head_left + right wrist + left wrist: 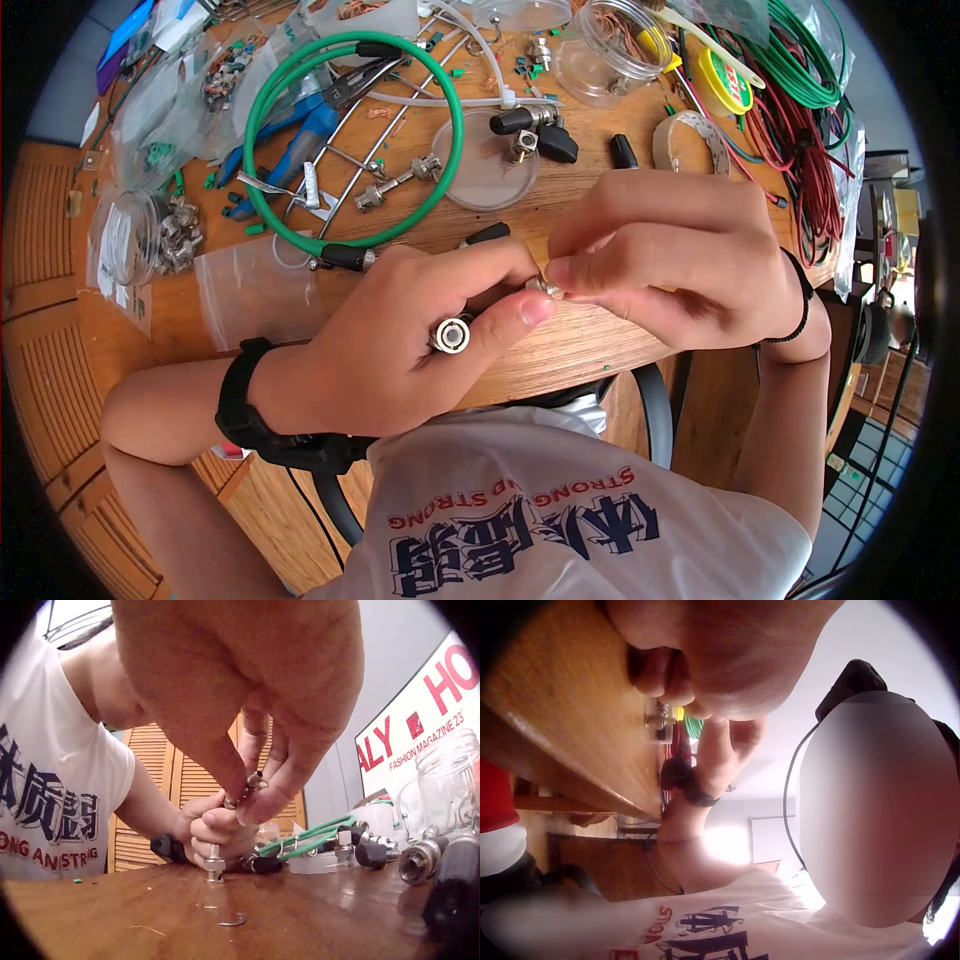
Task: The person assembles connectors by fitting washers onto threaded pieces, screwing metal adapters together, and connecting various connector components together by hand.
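My left hand (370,330) is curled round a silver BNC connector (452,336), whose round open end sticks out beside the thumb. Between its thumb and index finger sits a small metal connector part (543,288). The right hand (690,260) meets it there, thumb and fingers pinching that part from the other side. Seen from the right wrist, metal pieces (255,781) show between the right fingertips. Another silver connector (214,864) is upright low in front of the left hand, close over the tabletop. A black boot (487,234) lies just behind the left knuckles.
A looped green cable (455,150) with black boots lies behind the left hand, near blue-handled pliers (305,135). Farther back are a clear lid (480,185) with connectors, a jar (615,60), a tape roll (690,140) and red wires (810,190). The table's curved edge (590,375) is nearest the body.
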Action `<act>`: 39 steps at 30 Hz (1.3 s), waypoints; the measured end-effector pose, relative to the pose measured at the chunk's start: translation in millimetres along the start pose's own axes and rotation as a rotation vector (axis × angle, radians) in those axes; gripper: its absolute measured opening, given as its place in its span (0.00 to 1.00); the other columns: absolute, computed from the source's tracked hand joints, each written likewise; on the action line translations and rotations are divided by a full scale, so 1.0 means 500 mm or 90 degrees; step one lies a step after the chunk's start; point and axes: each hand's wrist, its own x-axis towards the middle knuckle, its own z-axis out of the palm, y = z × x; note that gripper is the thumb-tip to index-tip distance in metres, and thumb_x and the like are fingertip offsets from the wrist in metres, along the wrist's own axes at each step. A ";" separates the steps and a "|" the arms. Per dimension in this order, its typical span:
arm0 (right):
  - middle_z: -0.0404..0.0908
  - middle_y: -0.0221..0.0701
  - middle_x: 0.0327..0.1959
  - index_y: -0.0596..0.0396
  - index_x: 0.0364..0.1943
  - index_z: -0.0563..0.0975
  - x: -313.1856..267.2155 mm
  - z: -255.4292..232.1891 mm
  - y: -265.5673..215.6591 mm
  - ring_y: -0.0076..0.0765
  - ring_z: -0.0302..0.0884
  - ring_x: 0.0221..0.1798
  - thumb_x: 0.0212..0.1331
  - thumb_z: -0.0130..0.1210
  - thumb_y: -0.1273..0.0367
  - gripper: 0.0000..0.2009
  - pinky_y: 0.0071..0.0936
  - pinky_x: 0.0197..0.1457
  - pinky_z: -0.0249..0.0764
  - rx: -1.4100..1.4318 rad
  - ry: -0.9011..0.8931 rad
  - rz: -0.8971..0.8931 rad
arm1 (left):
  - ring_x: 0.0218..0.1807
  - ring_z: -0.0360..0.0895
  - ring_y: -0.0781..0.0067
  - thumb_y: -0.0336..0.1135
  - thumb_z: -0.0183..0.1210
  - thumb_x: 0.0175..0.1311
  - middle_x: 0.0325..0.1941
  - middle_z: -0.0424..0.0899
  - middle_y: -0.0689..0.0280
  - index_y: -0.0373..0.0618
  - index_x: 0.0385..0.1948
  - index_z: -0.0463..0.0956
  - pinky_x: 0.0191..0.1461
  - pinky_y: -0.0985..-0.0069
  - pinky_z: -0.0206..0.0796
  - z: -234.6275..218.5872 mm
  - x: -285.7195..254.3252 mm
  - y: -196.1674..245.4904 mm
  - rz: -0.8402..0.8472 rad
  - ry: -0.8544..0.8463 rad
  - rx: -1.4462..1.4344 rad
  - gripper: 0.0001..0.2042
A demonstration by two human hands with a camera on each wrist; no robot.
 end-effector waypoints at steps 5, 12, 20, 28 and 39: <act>0.85 0.40 0.34 0.62 0.35 0.84 -0.004 0.007 0.008 0.41 0.83 0.31 0.56 0.67 0.76 0.05 0.32 0.31 0.75 -0.029 0.022 -0.053 | 0.16 0.64 0.70 0.38 0.58 0.76 0.17 0.70 0.60 0.39 0.38 0.77 0.24 0.70 0.55 0.004 0.000 -0.002 -0.020 0.010 -0.016 0.11; 0.85 0.42 0.35 0.64 0.35 0.85 -0.005 0.014 0.016 0.42 0.83 0.33 0.55 0.66 0.76 0.05 0.33 0.32 0.76 -0.026 0.062 -0.100 | 0.17 0.65 0.71 0.38 0.58 0.77 0.17 0.70 0.61 0.38 0.38 0.77 0.24 0.71 0.56 0.000 0.002 0.008 -0.026 0.011 -0.018 0.11; 0.86 0.40 0.36 0.61 0.38 0.84 0.007 -0.002 0.004 0.42 0.85 0.35 0.55 0.68 0.76 0.07 0.32 0.36 0.77 -0.074 0.059 -0.032 | 0.24 0.62 0.89 0.42 0.53 0.80 0.25 0.73 0.75 0.39 0.37 0.74 0.29 0.83 0.55 0.008 0.003 -0.003 -0.012 0.031 -0.088 0.14; 0.83 0.36 0.39 0.62 0.37 0.80 0.012 -0.027 0.014 0.46 0.82 0.43 0.55 0.66 0.79 0.08 0.35 0.47 0.76 -0.261 0.009 0.123 | 0.22 0.57 0.91 0.41 0.47 0.83 0.21 0.67 0.77 0.40 0.37 0.72 0.27 0.84 0.49 0.001 0.002 0.015 -0.066 0.016 -0.137 0.15; 0.80 0.35 0.45 0.57 0.41 0.82 0.015 -0.011 0.027 0.46 0.79 0.50 0.54 0.67 0.78 0.11 0.38 0.51 0.76 -0.263 0.038 0.119 | 0.23 0.58 0.91 0.40 0.46 0.83 0.24 0.68 0.76 0.39 0.40 0.72 0.28 0.85 0.49 0.003 0.002 0.013 -0.100 0.037 -0.178 0.13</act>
